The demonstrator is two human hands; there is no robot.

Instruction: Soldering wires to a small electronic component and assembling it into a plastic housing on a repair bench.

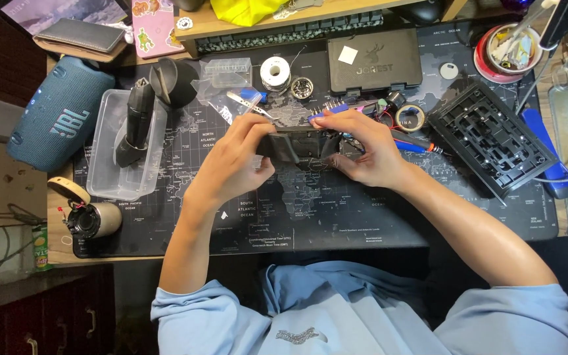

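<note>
Both hands meet over the middle of the desk [363, 223], which is covered by a dark map mat. The left hand [235, 161] and the right hand [369, 154] hold one small black part [297, 146] between them, just above the mat. The fingers of each hand are closed around an end of it. A blue-handled tool [330, 110] lies just behind the part, near the right hand's fingertips (I cannot tell if they touch it). A clear plastic tub [110, 181] with a black piece in it sits to the left, next to a blue speaker [57, 115]. A black grid frame [488, 141] lies to the right. To do this well, I think both hands should grip firmly and keep the part low over the mat, so that a small bit that drops is easy to find.
</note>
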